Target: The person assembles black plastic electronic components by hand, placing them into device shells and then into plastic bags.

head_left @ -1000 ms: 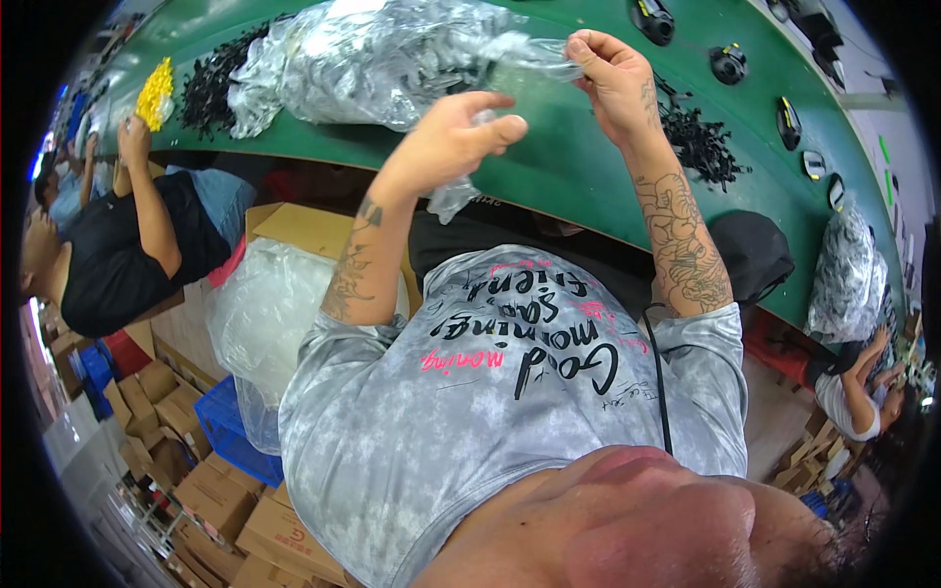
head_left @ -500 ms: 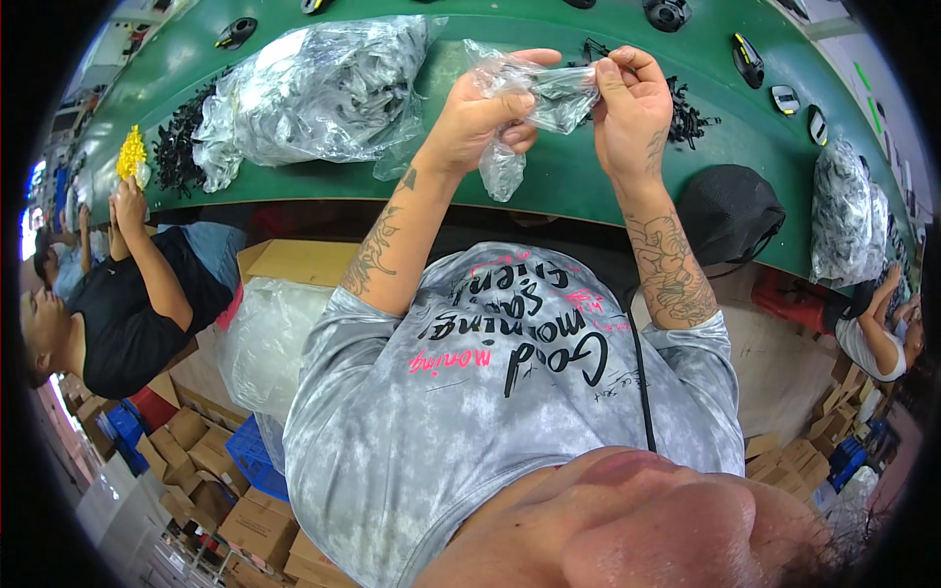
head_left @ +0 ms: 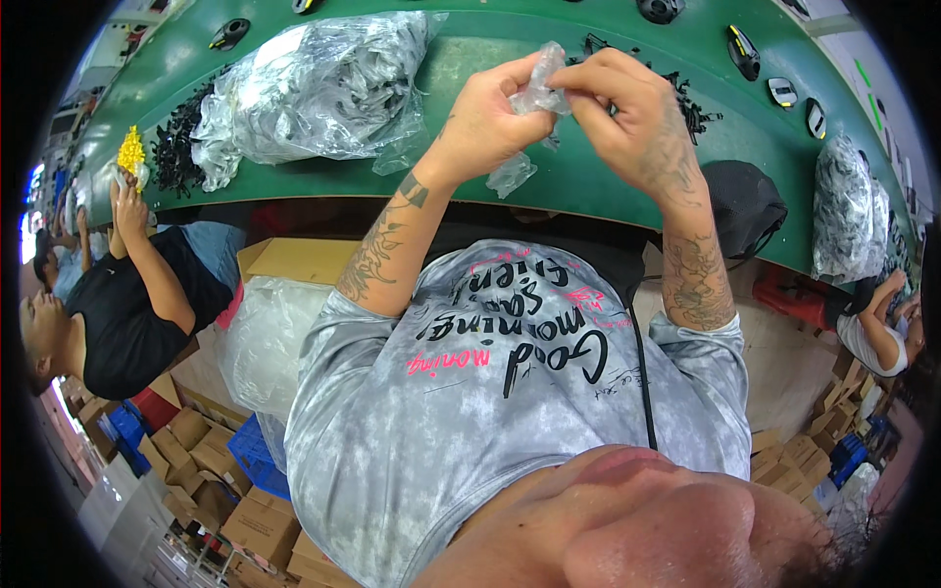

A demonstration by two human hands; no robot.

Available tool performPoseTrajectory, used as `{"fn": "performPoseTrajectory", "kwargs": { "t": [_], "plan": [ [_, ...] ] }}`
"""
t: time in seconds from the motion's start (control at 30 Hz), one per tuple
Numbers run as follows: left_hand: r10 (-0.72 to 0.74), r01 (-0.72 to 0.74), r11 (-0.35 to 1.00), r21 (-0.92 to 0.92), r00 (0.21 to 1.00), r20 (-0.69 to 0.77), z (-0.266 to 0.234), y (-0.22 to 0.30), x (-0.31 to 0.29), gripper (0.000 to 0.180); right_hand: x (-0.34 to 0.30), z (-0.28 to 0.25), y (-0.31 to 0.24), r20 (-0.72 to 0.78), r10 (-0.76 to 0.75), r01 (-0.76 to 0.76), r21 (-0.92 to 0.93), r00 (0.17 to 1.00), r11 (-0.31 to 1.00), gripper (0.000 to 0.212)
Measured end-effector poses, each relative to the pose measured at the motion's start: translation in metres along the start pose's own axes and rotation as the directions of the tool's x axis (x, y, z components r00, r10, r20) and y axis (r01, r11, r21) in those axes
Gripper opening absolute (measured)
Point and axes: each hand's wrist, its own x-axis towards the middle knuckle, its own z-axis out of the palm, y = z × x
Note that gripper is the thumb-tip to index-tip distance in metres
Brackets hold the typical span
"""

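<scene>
My left hand (head_left: 490,122) is closed around a small, crumpled clear plastic bag (head_left: 539,90), held over the green table. Part of the bag sticks up above the grip, and another end (head_left: 512,176) hangs below it. From the other side, my right hand (head_left: 637,122) has its fingers curled, with fingertips gripping the bag's upper part. What is inside the bag cannot be made out now. To the left of my hands lies a large clear bag (head_left: 323,93) stuffed with many small wrapped pieces. Small black parts (head_left: 694,110) lie scattered just beyond my right hand.
A pile of black parts (head_left: 181,142) and a yellow heap (head_left: 131,149) lie leftward on the green table (head_left: 470,44). A black fabric pouch (head_left: 740,201) sits at the near edge. Black-and-yellow devices (head_left: 743,51) stand farther off. A co-worker (head_left: 147,304) sits at left.
My right hand has turned and come in toward the left one. The bag, stretched sideways between both hands before, is now bunched and upright in my left grip.
</scene>
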Motion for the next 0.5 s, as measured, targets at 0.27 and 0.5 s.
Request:
{"fn": "performPoseTrajectory", "kwargs": {
  "t": [0.27,0.5],
  "plan": [
    [0.106,-0.106,0.994,-0.012,0.991,0.087,-0.007,0.001,-0.002,0.095,-0.001,0.001,0.004,0.041,0.140,-0.126,-0.241,0.989,0.962,0.021],
    [0.077,-0.067,0.995,-0.074,0.987,0.139,-0.015,0.010,-0.001,0.091,-0.005,0.003,0.019,0.250,0.070,0.001,-0.274,0.966,0.962,0.024]
  ]
}}
